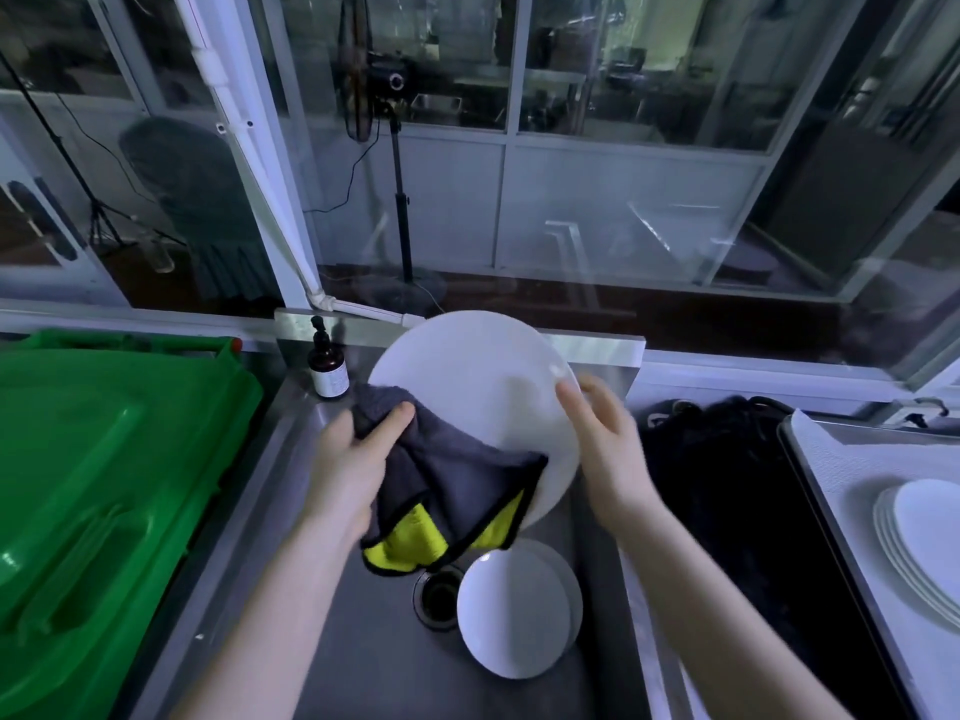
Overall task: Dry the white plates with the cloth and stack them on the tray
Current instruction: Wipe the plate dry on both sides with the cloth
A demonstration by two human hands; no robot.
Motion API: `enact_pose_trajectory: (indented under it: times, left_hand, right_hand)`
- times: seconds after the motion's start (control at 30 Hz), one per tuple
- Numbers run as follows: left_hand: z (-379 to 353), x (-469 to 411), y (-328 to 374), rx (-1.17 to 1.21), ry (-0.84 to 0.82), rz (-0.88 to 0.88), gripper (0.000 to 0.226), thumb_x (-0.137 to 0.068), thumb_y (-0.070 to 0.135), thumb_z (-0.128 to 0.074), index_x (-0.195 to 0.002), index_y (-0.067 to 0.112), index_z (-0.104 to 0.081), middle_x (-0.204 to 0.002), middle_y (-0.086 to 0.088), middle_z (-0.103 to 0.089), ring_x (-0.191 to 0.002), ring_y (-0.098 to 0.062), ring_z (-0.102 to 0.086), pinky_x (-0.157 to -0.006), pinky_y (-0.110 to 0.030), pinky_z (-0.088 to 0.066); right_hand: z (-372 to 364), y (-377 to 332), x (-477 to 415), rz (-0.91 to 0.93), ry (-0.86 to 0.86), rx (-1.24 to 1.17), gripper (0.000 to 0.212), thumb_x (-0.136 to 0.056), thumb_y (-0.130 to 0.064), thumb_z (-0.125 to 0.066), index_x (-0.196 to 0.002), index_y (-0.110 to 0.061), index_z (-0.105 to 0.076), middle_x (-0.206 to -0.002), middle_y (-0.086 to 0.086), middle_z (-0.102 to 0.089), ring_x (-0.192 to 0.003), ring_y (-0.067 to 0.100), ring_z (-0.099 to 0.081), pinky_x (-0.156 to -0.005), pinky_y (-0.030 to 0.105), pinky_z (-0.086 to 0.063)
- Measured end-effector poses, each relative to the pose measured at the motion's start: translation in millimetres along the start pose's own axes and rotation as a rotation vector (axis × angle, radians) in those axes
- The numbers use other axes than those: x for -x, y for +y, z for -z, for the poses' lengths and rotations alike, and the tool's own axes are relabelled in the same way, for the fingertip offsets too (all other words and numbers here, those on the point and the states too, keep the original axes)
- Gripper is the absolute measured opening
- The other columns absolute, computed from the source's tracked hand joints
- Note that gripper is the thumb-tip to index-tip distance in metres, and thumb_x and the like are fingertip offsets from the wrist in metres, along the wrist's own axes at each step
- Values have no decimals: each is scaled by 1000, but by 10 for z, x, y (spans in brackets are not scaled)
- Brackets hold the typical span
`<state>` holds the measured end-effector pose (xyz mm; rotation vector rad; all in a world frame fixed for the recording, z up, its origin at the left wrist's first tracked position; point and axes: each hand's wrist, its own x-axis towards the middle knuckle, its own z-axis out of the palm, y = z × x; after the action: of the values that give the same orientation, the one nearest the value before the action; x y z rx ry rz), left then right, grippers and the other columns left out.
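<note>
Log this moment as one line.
phase: drying | left hand: grips cloth on held plate | right hand: pinches its rim | sink: waiting plates | tray: stacked plates

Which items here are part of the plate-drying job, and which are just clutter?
Job:
- held plate, right hand on its rim
- grey-and-yellow cloth in left hand
- undried plates in the sink
- stacked plates on the tray

Lying about:
- green bin
- brown pump bottle
- black bundle

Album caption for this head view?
Left hand presses grey cloth on white plate, right hand steadying it over sink.
</note>
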<state>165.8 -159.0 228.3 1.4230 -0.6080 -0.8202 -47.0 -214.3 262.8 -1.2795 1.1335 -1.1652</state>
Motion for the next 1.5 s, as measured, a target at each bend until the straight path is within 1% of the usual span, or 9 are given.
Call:
enact_pose_trajectory:
  times: [0.23,0.37,0.57,0.83,0.93,1.1,1.2,1.37,1.5]
  left_hand:
    - [-154,8,414,-573,-446,-436,29,-72,28,-86,-93,36,-68,-92,15,-74,-89,1,-67,-82,-23,-50]
    - [-72,-70,294,-379,-340,-295,24,-75,28,-84,-94,30,-70,-92,14,-76,-91,0,-69,-79,-16,-52]
    - [-205,122,-116,181,74,131,32,-73,40,-76,-94,17,-71,-88,-1,-77,-87,-20,-74,-73,-33,-55]
    - [27,-1,213,-287,-234,-183,22,-78,22,-82,-96,18,-70,-90,4,-76,-90,-11,-71,-77,-26,-53]
    - [-59,39,336,-494,-455,-374,32,-73,21,-85,-95,36,-68,-94,25,-72,-89,10,-64,-77,-8,-45]
    - [31,18,246,-415,-495,-351,32,-74,27,-84,-99,39,-68,-98,22,-73,-95,4,-67,-79,-9,-47]
    - [21,28,68,-170,-149,-154,22,-70,40,-78,-89,30,-70,-87,11,-76,-89,-8,-71,-76,-23,-54]
    - [-311,228,-295,287,246,298,20,-84,37,-74,-91,19,-68,-93,-4,-74,-86,-23,-71,-70,-33,-57]
    - [-205,171,-288,273,192,321,16,-89,28,-71,-96,15,-67,-99,-10,-73,-93,-26,-71,-82,-40,-57]
  right_hand:
    - [-78,-419,-279,306,-513,837,47,-95,-47,-58,-88,-2,-69,-73,20,-53,-69,28,-45,-65,36,-42]
    - [32,-292,-209,281,-258,558,56,-96,-40,-62,-64,0,-38,-63,4,-31,-60,13,-29,-56,33,-23]
    - [-307,171,67,-106,320,-213,37,-96,-47,-59,-71,-24,-74,-79,-8,-73,-81,10,-67,-76,33,-52]
    - [91,-407,-231,151,-387,423,19,-92,-41,-67,-90,-22,-70,-79,-7,-68,-74,0,-58,-68,14,-43]
    - [-58,-505,-235,289,-584,767,45,-93,-44,-64,-75,-3,-58,-60,-5,-40,-56,6,-36,-55,19,-32]
    - [-52,-337,-154,381,-427,795,53,-93,-41,-65,-59,-8,-41,-55,-5,-27,-52,11,-26,-49,23,-25]
    - [-35,-225,-138,205,-148,486,55,-94,-40,-65,-57,-23,-28,-54,-10,-25,-53,8,-22,-49,27,-19]
    - [-544,140,196,-170,435,-218,34,-95,-52,-56,-73,-32,-72,-74,-17,-72,-72,-3,-64,-67,23,-49]
    - [-333,275,252,-175,174,-86,28,-101,-42,-51,-91,-26,-71,-95,-9,-73,-94,11,-66,-81,30,-52]
